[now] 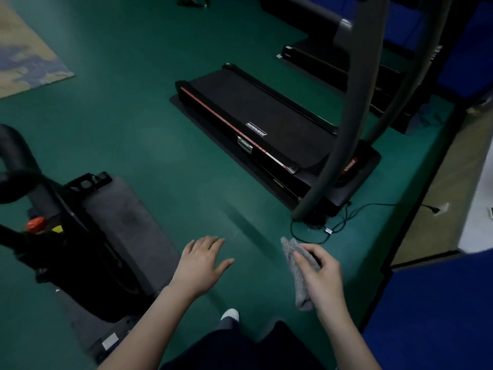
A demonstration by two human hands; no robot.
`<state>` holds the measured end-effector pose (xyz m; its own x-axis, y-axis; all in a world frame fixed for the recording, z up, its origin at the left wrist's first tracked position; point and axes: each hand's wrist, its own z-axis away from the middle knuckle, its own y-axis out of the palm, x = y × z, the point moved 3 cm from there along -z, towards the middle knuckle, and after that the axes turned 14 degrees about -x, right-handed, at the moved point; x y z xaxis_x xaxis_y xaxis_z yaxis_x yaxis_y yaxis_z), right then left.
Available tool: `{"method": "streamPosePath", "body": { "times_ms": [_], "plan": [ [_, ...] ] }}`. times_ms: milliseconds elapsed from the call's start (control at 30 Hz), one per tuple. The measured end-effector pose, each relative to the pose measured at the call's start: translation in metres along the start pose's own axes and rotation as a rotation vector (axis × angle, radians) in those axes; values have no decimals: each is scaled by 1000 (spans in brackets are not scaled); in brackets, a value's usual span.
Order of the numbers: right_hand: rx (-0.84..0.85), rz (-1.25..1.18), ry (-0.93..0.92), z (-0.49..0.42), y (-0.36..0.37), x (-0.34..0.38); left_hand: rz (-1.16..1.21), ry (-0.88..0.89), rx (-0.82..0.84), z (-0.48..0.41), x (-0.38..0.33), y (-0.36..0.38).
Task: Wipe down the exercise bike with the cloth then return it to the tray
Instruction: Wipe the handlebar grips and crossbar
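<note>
Your right hand (322,273) is pinching the grey cloth (301,289), which hangs roughly 12-to-6. The exercise bike (80,236) is out at 9 o'clock, nearer your empty, flat-fingered left hand (202,263). So it's probably a cross-body reach.

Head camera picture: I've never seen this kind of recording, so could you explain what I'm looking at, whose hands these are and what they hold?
There is one picture, taken by a camera worn on a person's head, looking forward and down. The two bare hands are that person's own. The left hand is open and holds nothing. The right hand pinches a grey cloth. At the left stands the dark exercise bike that is to be wiped. Ahead lies a black treadmill on the green floor. No tray shows in this view.
</note>
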<state>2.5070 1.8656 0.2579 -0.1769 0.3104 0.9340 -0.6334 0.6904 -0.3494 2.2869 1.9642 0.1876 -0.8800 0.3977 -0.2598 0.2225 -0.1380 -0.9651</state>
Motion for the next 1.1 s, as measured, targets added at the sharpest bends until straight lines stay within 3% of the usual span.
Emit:
{"method": "streamPosePath", "body": {
  "times_ms": [333, 667, 1100],
  "plan": [
    [375, 30, -136, -94, 86, 40, 25, -337, -46, -44, 21, -11],
    [592, 45, -175, -213, 133, 74, 81, -624, -161, -107, -4, -18],
    [879, 116, -242, -228, 250, 101, 107, -908, -159, -121, 41, -24]
  ]
}}
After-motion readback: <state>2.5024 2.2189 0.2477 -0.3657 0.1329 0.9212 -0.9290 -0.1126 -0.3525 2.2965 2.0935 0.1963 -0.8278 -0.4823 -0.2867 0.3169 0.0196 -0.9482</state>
